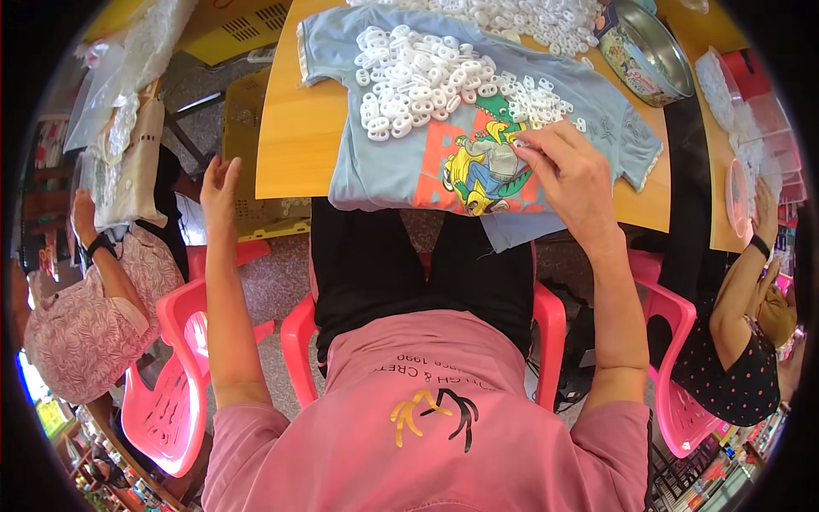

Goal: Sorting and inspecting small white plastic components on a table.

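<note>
A light blue T-shirt with a cartoon print lies spread over the wooden table. A heap of small white plastic ring-shaped pieces sits on it. My right hand rests on the shirt beside the heap, with its fingertips pinching at one white piece. My left hand hangs in the air off the table's left edge, fingers apart, holding nothing.
More white pieces lie at the table's far side beside a round metal tin. Pink plastic chairs stand around. One person sits at the left, another at the right. Bags of white pieces hang at left.
</note>
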The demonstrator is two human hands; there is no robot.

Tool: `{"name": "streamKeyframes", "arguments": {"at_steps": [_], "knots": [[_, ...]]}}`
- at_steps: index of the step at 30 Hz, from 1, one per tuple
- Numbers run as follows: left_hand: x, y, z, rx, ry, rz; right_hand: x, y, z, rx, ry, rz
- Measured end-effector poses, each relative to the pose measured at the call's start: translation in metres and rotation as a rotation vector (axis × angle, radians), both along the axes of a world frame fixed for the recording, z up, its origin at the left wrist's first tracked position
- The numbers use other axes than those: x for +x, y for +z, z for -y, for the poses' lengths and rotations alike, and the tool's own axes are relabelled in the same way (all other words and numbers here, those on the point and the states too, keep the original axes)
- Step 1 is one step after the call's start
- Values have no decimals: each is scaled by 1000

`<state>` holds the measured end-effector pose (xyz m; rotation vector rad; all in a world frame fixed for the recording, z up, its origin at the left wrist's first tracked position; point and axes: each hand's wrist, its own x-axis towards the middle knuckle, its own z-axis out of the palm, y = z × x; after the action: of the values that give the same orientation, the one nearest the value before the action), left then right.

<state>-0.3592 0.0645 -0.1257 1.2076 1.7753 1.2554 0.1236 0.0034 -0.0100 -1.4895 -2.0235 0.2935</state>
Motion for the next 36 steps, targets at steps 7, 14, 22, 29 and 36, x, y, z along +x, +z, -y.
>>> {"name": "streamKeyframes", "arguments": {"at_steps": [7, 14, 22, 29, 36], "knots": [[63, 56, 15, 366, 61, -122, -4, 5, -3, 5, -34, 142], [181, 123, 47, 524, -464, -65, 3, 3, 5, -233, -219, -492], [317, 106, 58, 398, -766, 393, -18, 12, 33, -473, -151, -1478], [333, 102, 61, 165, -758, 647, -14, 4, 47, -295, -137, -1258], [332, 104, 56, 99, -900, 449, 1, 11, 49, -293, -169, -1153]]}}
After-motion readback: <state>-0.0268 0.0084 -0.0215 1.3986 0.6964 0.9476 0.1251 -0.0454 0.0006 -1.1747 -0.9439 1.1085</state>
